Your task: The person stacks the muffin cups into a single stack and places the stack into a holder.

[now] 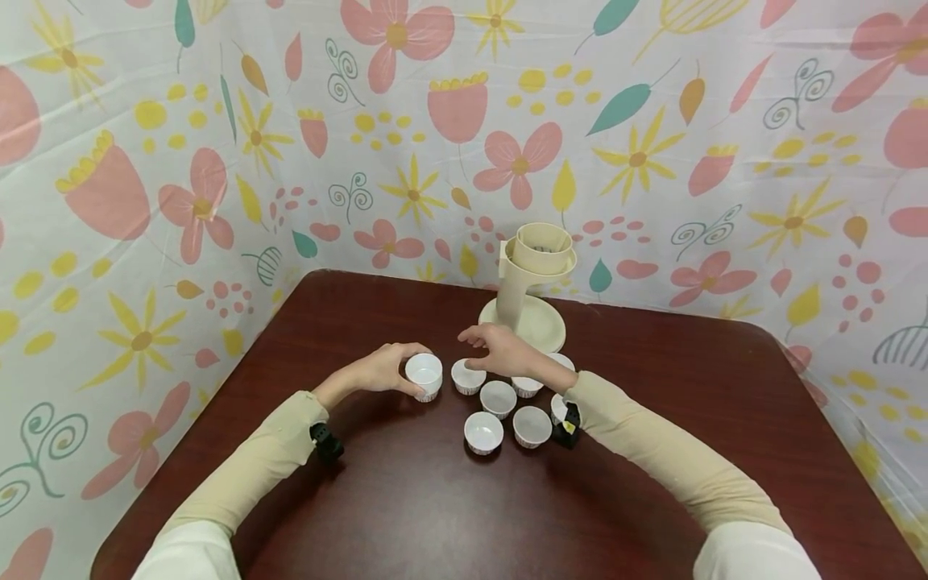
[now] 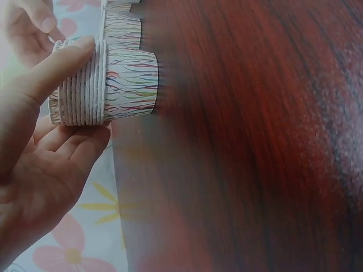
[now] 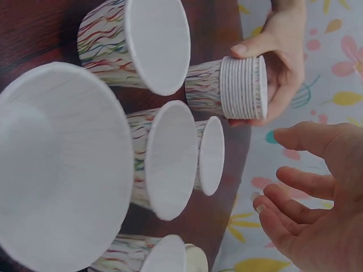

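My left hand grips a stack of nested white paper baking cups with coloured wavy lines, thumb on one side and fingers on the other. In the left wrist view the stacked rims show as tight ridges above the bottom cup's side. My right hand hovers over the single cups with fingers spread and slightly bent, holding nothing. Nearest below it is a single cup. Other single cups, such as the middle one and the front one, stand upright; the right forearm partly hides several.
Behind the cups stands a cream-coloured device with a round base and a raised cylinder. The dark red wooden table ends at a flowered curtain at the back and sides.
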Demonstrator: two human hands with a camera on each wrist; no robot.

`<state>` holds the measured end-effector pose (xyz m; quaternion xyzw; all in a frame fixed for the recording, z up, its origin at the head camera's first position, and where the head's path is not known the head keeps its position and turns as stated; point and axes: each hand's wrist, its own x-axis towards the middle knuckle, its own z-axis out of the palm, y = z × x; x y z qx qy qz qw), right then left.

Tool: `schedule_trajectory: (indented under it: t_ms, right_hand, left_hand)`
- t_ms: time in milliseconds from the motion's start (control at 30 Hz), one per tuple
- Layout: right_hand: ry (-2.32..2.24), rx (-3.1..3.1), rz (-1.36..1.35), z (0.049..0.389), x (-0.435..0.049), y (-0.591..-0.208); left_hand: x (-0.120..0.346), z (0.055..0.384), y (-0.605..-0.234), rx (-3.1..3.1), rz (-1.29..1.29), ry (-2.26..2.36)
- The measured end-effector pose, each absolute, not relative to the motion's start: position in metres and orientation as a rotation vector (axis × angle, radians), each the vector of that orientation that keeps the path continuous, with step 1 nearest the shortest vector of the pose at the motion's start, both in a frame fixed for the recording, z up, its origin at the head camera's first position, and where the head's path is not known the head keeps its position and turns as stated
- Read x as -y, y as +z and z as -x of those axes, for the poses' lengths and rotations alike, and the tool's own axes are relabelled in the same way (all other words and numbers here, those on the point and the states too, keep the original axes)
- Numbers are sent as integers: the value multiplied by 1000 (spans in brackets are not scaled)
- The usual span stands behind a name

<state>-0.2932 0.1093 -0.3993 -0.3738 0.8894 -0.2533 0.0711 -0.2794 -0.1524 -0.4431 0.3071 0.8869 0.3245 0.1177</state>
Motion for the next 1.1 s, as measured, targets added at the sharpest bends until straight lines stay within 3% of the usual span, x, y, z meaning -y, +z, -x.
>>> schedule_trajectory:
  t_ms: [467, 733, 1100]
  right_hand:
    - [-681, -2674, 1084, 287, -117, -407]
    - [-612, -2669, 862, 286, -117, -415]
    - [-630, -2639, 798, 283, -114, -420]
  left_hand:
    - [153, 279, -446, -2589, -904, 964]
    - [152, 280, -444, -2598, -914, 954]
    - [152, 279, -444, -2590, -902, 962]
